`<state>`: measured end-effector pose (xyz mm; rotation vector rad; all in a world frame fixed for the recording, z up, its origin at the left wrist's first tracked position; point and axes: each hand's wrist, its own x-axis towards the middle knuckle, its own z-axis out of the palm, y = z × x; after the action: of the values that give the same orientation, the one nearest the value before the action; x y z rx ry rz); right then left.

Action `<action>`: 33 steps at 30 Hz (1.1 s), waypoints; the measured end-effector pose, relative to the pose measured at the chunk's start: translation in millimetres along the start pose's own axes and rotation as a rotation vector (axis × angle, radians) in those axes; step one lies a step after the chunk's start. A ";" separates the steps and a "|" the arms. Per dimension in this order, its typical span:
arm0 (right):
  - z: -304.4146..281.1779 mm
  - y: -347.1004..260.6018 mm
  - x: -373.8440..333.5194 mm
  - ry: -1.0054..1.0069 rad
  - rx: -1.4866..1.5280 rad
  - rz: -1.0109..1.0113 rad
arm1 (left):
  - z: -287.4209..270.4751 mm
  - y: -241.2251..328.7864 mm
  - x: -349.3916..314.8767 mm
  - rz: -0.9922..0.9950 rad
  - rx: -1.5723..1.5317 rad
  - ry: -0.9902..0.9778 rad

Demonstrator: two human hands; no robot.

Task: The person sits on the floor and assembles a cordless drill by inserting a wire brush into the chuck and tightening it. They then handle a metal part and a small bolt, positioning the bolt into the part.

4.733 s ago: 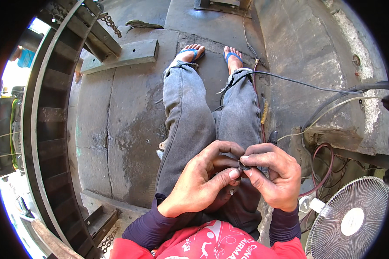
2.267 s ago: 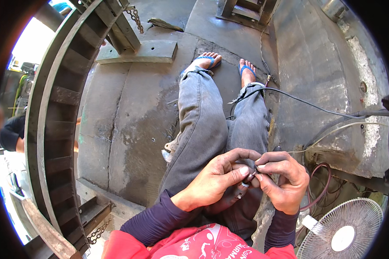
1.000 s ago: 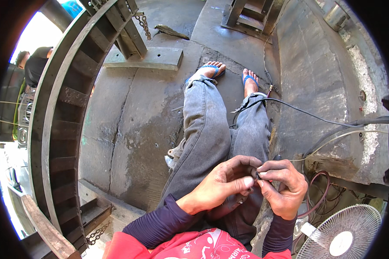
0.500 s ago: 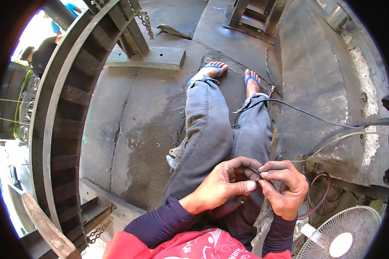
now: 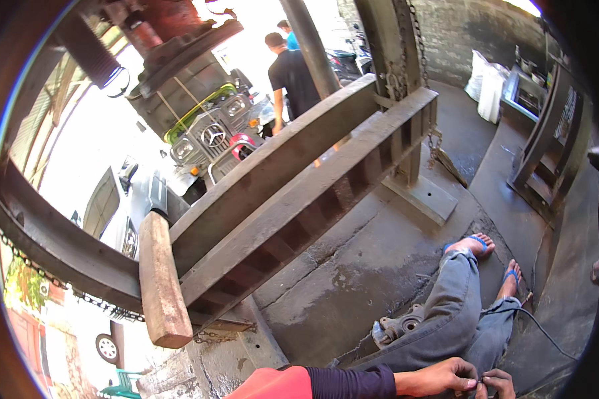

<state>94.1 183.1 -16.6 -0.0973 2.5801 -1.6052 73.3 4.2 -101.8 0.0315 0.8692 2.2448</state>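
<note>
Low at the right, my left hand and my right hand meet above my jeans. Both are closed in a pinch, fingertips close together. A small dark thing seems to be between them, too small and hidden to name. Part of my right hand is cut off by the dark rim of the picture. To the left of my legs, on the floor, lies a grey metal part with a round hole.
Long steel beams of a heavy frame cross the middle, a wooden block on their near left end. Chains hang from a post. Beyond stand a person in a dark shirt and vehicles. A cable runs by my feet.
My view has swung left and upward, so the hands now appear at the lower right. They stay pinched together. The frame, vehicles and person beyond show more fully; the fan has left view.
</note>
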 end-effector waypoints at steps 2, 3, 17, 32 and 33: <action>6.0 -1.0 1.8 0.030 0.040 -0.018 | -5.7 6.6 -2.0 -0.073 0.102 -0.040; 9.5 -0.6 6.2 0.033 0.091 -0.027 | -8.5 9.2 -2.0 -0.077 0.145 -0.041; 17.4 16.2 9.6 0.163 0.112 -0.175 | -28.0 18.0 -4.4 -0.208 0.003 -0.078; 11.2 21.0 12.0 0.163 0.104 -0.200 | -28.4 12.1 0.9 -0.139 0.048 -0.160; 11.1 20.3 12.0 0.165 0.095 -0.194 | -27.9 12.5 1.3 -0.102 0.072 -0.194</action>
<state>83.5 181.0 -40.3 -0.2230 2.6818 -1.8749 57.3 -17.6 -116.2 0.2299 0.8268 2.0752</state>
